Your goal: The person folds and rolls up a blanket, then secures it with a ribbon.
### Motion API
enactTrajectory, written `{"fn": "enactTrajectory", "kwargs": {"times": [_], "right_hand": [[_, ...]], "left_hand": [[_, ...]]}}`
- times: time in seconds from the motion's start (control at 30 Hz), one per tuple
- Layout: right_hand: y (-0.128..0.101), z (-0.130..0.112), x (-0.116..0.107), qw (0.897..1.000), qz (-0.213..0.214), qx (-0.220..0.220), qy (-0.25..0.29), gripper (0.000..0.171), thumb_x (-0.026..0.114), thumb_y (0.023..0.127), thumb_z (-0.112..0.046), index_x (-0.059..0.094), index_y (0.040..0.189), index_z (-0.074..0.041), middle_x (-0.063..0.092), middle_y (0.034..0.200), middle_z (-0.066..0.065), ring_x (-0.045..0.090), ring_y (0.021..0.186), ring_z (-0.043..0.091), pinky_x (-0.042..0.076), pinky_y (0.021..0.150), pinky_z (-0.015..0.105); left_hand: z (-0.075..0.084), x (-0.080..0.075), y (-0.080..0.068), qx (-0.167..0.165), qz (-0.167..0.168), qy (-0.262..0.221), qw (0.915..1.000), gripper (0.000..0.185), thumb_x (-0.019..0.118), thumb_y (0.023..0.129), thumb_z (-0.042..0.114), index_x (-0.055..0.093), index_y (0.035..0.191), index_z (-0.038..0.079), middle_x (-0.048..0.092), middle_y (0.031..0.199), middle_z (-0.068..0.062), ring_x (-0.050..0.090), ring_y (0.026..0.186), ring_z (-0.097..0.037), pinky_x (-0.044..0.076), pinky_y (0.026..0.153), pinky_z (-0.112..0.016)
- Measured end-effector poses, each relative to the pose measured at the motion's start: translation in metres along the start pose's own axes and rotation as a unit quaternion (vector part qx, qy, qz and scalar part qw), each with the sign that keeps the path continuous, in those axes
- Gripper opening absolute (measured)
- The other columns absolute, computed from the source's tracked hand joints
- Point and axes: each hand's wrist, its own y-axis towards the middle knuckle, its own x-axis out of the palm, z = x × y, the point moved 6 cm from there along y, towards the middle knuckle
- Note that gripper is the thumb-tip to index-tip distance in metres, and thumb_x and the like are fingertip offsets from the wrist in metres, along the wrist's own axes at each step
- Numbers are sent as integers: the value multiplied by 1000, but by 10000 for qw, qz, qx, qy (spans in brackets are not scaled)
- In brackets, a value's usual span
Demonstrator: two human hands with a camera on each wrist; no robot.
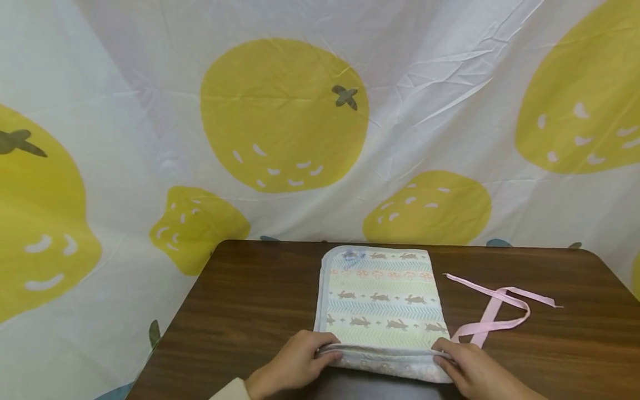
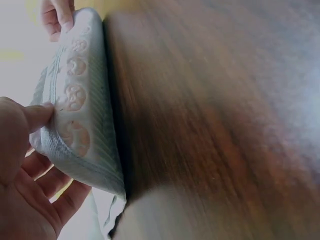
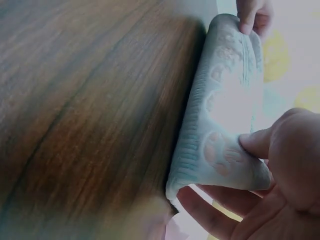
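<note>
A folded quilted cloth (image 1: 382,300) with rows of rabbits and pale stripes lies on the table, its near edge bent up into a fold. At the left end of that fold, my left hand (image 1: 302,361) pinches the layers with the thumb on the near side. My right hand (image 1: 467,364) grips the opposite end the same way. In the left wrist view, the left thumb (image 2: 39,116) presses the bound edge, with fingers behind the cloth (image 2: 82,95). In the right wrist view, the right thumb (image 3: 257,143) lies on the patterned cloth (image 3: 225,105).
A pink ribbon (image 1: 492,319) lies loosely looped on the table right of the cloth, one part reaching the cloth's edge. The dark wooden table (image 1: 240,294) ends at a white curtain (image 1: 150,111) printed with yellow fruit.
</note>
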Motion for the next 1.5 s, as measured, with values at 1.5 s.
{"fn": "enactTrajectory", "kwargs": {"times": [1.5], "right_hand": [[8,25,13,9619,227,1952,-1901,23,82,80,-17,63,92,-15,62,75,-6,59,60,8,44,49,26]], "left_hand": [[-13,3,14,-938,1006,2419,9605,23,82,80,32,69,89,15,59,81,6,53,70,-7,42,52,-23]]}}
